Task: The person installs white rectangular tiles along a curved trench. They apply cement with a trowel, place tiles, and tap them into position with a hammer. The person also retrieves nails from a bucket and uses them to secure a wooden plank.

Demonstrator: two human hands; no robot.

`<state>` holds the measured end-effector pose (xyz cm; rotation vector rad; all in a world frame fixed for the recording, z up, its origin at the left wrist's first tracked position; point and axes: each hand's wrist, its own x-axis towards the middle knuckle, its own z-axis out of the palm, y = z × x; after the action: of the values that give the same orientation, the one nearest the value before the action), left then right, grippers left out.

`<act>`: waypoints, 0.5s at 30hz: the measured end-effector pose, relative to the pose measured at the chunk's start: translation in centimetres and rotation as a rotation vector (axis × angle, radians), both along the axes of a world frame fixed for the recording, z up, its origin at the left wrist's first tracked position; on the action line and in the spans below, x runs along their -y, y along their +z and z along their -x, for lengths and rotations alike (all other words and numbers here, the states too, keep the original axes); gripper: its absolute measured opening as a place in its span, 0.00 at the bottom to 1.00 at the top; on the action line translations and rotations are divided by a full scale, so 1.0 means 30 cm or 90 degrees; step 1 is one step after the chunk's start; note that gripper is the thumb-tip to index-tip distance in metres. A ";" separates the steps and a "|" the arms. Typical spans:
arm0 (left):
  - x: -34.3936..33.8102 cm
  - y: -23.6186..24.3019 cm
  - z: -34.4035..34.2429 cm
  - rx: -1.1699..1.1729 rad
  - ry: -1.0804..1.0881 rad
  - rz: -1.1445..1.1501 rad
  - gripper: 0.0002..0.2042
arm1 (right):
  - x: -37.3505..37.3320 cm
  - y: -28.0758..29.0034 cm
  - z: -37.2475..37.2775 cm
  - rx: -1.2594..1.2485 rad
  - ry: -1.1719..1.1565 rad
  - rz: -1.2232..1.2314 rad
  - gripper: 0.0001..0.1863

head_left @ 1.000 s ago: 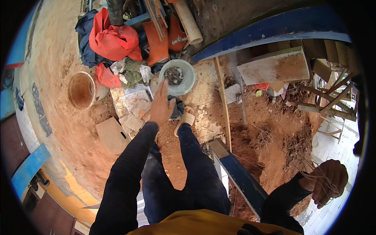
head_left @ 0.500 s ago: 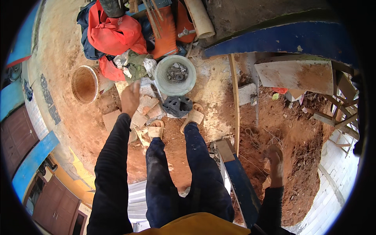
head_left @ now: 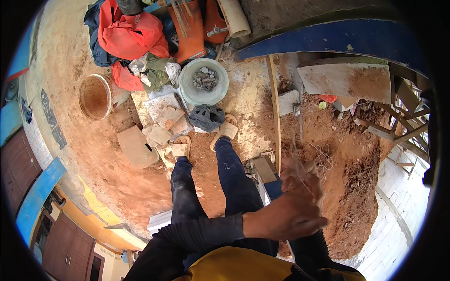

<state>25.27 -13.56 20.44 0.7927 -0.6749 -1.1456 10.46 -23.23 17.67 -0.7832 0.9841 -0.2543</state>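
Note:
My left hand reaches across my body to the right, its fingers curled; what they hold, if anything, is hidden. Just beyond it and partly covered by it is my right hand, slightly blurred, with fingers closed on a thin pale string. The two hands meet or nearly meet above the red soil. Loose loops of similar string lie on the soil beside the right hand.
Ahead of my feet stand a pale green bucket with rubble and a black plastic bag. Broken tiles and a dirty bucket lie to the left. A wooden strip and a blue board edge the dug soil.
My left hand has swung from above the tiles across to the right, beside my right hand. My right hand has moved slightly left. The view has shifted a little.

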 end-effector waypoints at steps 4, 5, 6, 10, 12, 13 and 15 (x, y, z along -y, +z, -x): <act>0.106 0.234 -0.112 -0.017 0.045 0.178 0.12 | -0.049 0.082 -0.087 0.143 0.009 -0.028 0.09; 0.132 0.274 -0.149 0.017 0.063 0.229 0.10 | -0.032 0.121 -0.097 0.170 0.006 -0.035 0.09; 0.184 0.259 -0.179 0.050 -0.086 0.381 0.14 | 0.008 0.167 -0.107 0.213 0.008 -0.038 0.10; 0.098 0.328 -0.203 0.158 0.042 0.295 0.18 | 0.149 0.415 -0.139 0.379 0.035 -0.043 0.11; -0.058 0.333 -0.173 0.165 0.254 0.082 0.10 | 0.202 0.541 -0.160 0.484 0.070 -0.063 0.12; -0.116 0.271 -0.159 0.160 0.256 0.068 0.10 | 0.214 0.594 -0.173 0.529 0.091 -0.079 0.13; -0.257 0.142 -0.176 0.178 0.207 0.013 0.17 | 0.244 0.710 -0.214 0.622 0.146 -0.114 0.14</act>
<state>30.55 -5.86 24.71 1.0151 -0.7543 -0.7393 16.88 -30.57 38.97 -0.4971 -0.0084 -0.2979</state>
